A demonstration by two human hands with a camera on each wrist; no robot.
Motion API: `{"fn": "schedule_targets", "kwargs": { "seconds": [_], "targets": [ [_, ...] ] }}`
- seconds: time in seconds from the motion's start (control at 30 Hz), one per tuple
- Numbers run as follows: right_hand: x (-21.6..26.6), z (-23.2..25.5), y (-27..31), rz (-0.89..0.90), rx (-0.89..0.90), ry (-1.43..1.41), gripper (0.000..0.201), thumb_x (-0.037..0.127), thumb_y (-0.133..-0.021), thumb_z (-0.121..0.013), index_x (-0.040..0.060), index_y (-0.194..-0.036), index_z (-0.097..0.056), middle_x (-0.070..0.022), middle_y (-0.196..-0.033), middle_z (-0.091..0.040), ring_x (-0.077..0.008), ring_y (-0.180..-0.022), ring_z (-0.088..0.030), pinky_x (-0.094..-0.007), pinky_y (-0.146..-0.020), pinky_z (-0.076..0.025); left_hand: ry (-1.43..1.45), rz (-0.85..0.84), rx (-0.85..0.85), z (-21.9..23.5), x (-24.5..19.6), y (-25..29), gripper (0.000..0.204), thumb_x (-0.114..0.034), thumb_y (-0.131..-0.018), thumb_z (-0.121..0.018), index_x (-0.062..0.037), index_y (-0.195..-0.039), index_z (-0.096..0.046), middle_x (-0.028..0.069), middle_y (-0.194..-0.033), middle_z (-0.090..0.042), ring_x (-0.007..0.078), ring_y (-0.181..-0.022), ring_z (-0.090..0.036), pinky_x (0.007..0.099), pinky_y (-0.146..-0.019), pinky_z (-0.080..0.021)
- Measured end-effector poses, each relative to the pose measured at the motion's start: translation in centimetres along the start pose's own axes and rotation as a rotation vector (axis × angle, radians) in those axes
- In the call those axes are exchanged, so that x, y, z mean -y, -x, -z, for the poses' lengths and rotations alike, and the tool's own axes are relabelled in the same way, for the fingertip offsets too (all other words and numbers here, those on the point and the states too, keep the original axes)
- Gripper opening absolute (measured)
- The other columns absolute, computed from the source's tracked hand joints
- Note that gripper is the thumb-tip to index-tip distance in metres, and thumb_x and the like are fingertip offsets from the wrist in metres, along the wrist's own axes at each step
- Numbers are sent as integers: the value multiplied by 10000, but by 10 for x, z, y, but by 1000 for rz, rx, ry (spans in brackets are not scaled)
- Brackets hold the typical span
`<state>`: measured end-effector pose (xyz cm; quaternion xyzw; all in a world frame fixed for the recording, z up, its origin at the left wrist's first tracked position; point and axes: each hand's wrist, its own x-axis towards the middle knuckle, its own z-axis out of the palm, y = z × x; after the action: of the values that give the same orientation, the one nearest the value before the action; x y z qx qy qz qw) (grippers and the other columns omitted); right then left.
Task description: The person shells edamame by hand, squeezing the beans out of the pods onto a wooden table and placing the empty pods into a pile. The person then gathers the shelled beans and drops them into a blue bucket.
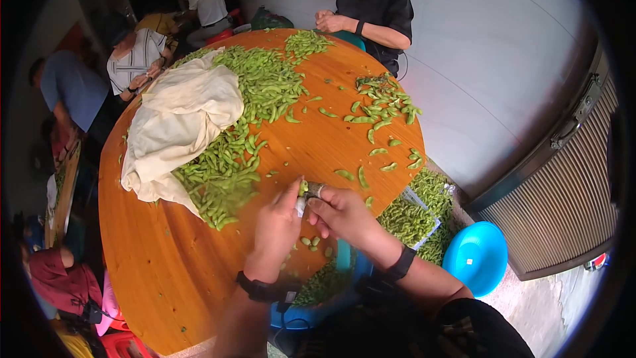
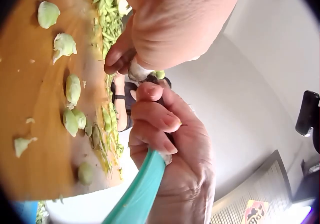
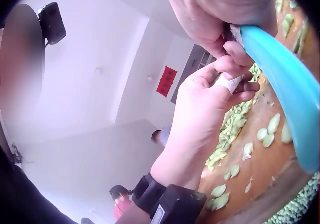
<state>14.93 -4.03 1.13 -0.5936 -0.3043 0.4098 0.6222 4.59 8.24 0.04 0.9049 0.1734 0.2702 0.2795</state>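
Close together over the round wooden table (image 1: 199,272), both hands meet at a small green bean piece (image 1: 304,186). My left hand (image 1: 273,229) pinches it between thumb and fingertips; a white wrap (image 3: 230,82) covers one of its digits. The right hand (image 1: 348,215) has its fingers curled round a curved teal handle (image 2: 137,191), whose working end is hidden by the fingers. Its fingertips touch the left fingertips at the bean. Several shelled beans (image 2: 73,88) and bits of husk lie on the wood just below the hands.
A heap of green pods (image 1: 265,86) lies partly under a cream cloth (image 1: 182,116). Loose pods (image 1: 384,99) spread at the far right. Beside the table stand a crate of pods (image 1: 407,219) and a blue basin (image 1: 476,258). Another person (image 1: 374,13) sits opposite.
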Motion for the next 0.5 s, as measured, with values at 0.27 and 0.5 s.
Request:
{"fn": "schedule_targets", "kwargs": {
  "seconds": [0.27, 0.5],
  "targets": [
    [-15, -4, -4, 126, -77, 58, 128, 54, -958, -491, 23, -895, -598, 22, -676, -543, -52, -521, -486, -215, -477, -400, 74, -65, -71, -7, 3, 3, 359, 45, -832, -590, -22, -1185, -592, 213, -947, -662, 372, -819, -664, 362, -679, -535],
    [-18, 3, -6, 68, -55, -119, 136, 78, -969, -491, 41, -905, -605, 34, -645, -531, -39, -513, -466, -201, -459, -365, 212, 19, 106, -4, 12, 0, 392, 20, -834, -583, -43, -1221, -557, 163, -1011, -669, 322, -832, -677, 368, -708, -539]
  ]
}}
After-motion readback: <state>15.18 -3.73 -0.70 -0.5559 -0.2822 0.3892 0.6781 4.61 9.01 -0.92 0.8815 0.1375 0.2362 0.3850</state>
